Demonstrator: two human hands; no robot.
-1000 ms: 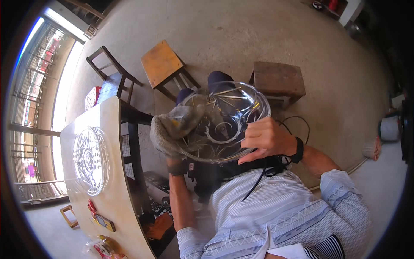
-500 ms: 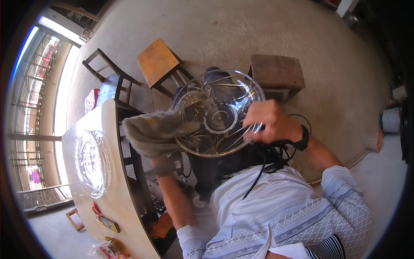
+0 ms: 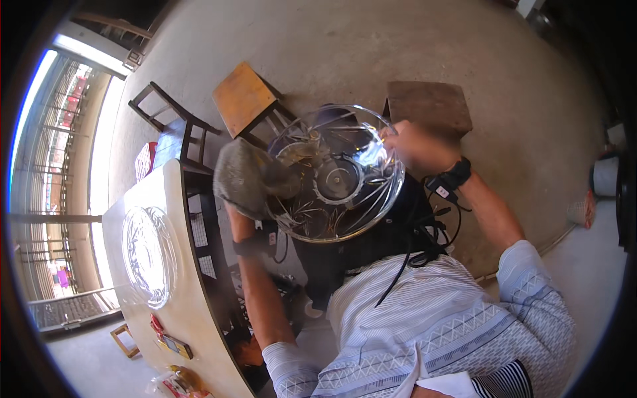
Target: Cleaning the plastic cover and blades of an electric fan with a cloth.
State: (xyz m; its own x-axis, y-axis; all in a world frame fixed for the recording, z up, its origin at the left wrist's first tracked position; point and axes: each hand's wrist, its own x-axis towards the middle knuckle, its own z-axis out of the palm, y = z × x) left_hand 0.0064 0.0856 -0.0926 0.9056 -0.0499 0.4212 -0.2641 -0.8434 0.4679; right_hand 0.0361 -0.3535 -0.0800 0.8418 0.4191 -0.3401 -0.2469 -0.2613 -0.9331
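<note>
Glass bowl point(image 3: 337, 178) held right of the pale table point(image 3: 186, 292), head view
Right hand point(image 3: 423, 146) grips its rim; grey cloth point(image 3: 244, 178) covers the left hand point(image 3: 237, 217), whose hold I can't make out. Firm rim grip and light cloth pressure should suit slick glass.

Before us, a bowl point(image 3: 337, 180) sits between our hands: our left hand point(image 3: 249, 184), with a cloth point(image 3: 233, 166) over it, at its left side, our right hand point(image 3: 418, 147) at its right rim. A table point(image 3: 199, 325) runs along our left; on it lies a dish point(image 3: 147, 259), with a bag point(image 3: 179, 383) farther back. Ahead, left to right, stand a chair point(image 3: 171, 136), a stool point(image 3: 244, 99) and a bench point(image 3: 428, 106). Far right, we make out what may be a bucket point(image 3: 605, 176).
</note>
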